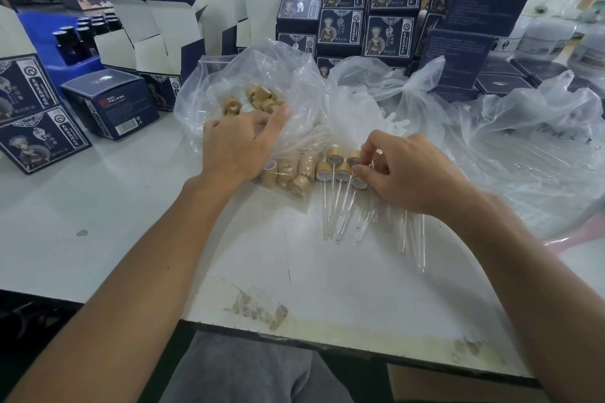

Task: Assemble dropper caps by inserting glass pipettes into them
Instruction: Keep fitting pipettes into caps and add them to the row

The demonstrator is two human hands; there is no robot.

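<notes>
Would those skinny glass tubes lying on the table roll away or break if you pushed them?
The glass pipettes look thin and clear, so probably fragile. Being round, a loose one might roll, but the wooden caps on their ends would likely stop them. They seem light.

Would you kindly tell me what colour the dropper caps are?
Light tan, like bamboo; the caps show best in the head view.
</notes>
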